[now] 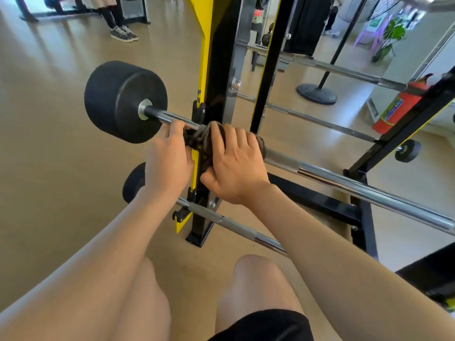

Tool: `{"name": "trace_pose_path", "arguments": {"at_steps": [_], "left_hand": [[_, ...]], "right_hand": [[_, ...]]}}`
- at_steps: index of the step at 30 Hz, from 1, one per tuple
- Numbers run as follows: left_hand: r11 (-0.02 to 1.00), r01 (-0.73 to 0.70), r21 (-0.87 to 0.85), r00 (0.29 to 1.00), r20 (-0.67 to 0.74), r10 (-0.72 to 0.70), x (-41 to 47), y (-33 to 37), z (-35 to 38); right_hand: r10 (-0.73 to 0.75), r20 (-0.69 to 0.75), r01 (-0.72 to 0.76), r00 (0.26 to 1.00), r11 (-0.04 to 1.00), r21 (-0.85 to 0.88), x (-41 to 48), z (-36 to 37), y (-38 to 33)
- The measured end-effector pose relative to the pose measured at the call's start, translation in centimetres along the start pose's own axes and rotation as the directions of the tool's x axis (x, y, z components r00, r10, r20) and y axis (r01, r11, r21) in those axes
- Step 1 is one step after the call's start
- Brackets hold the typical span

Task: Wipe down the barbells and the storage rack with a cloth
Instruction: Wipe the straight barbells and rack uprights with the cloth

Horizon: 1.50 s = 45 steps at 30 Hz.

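Observation:
A chrome barbell (357,190) with a black round weight (118,99) at its left end lies across the black and yellow storage rack (221,70). A dark cloth (200,141) is wrapped over the bar where it meets the rack's left upright. My right hand (236,166) grips the cloth around the bar. My left hand (170,158) holds the bar and the cloth's left edge, just right of the weight. A lower barbell (231,225) rests on the rack beneath my hands, its black weight (134,180) partly hidden by my left wrist.
More bars (320,121) lie on the rack's far side. A red fire extinguisher (396,104) stands at the right, a round black stand base (317,93) beyond the rack. A person's feet (123,33) are at the top left. My bare knees fill the bottom.

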<state>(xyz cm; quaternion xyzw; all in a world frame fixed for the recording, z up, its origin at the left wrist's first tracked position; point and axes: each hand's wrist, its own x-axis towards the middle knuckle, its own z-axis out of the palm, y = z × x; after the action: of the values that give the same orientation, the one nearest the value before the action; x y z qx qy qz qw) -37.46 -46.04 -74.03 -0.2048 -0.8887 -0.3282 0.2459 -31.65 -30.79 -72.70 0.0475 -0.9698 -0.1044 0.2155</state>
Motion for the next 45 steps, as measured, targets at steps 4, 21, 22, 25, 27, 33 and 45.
{"name": "trace_pose_path", "arguments": {"at_steps": [4, 21, 22, 25, 27, 33, 45], "left_hand": [[0.996, 0.049, 0.077, 0.999, 0.012, -0.050, 0.1, -0.4, 0.6], [0.887, -0.078, 0.455, 0.995, -0.025, 0.100, -1.2, 4.5, 1.6], [0.894, -0.221, 0.389, 0.974, 0.045, 0.221, -1.4, 5.6, 1.9], [0.882, -0.455, 0.125, 0.887, 0.151, 0.436, -1.5, 9.9, 3.7], [0.879, -0.476, -0.016, 0.867, 0.157, 0.472, -1.2, 13.3, 5.0], [0.764, -0.630, -0.139, 0.731, 0.227, 0.644, -2.0, 23.3, 7.8], [0.728, -0.652, -0.212, 0.447, 0.668, 0.595, -4.4, 36.3, 12.7]], "right_hand": [[-0.068, 0.035, 0.072, 0.997, 0.990, -0.125, 2.0, 0.5, -0.2], [0.318, 0.115, -0.334, 0.941, 0.927, 0.171, -0.2, -2.6, 3.8], [0.366, 0.086, -0.375, 0.927, 0.915, 0.150, -2.2, -3.1, 5.2], [0.526, 0.000, -0.526, 0.850, 0.850, -0.004, -9.5, -3.7, 11.3], [0.582, -0.104, -0.590, 0.806, 0.804, -0.074, -15.2, -4.6, 15.7], [0.680, -0.296, -0.718, 0.671, 0.695, -0.033, -24.4, -6.5, 22.4], [0.685, -0.127, -0.697, 0.717, 0.704, -0.134, -29.7, -8.2, 27.0]]}}
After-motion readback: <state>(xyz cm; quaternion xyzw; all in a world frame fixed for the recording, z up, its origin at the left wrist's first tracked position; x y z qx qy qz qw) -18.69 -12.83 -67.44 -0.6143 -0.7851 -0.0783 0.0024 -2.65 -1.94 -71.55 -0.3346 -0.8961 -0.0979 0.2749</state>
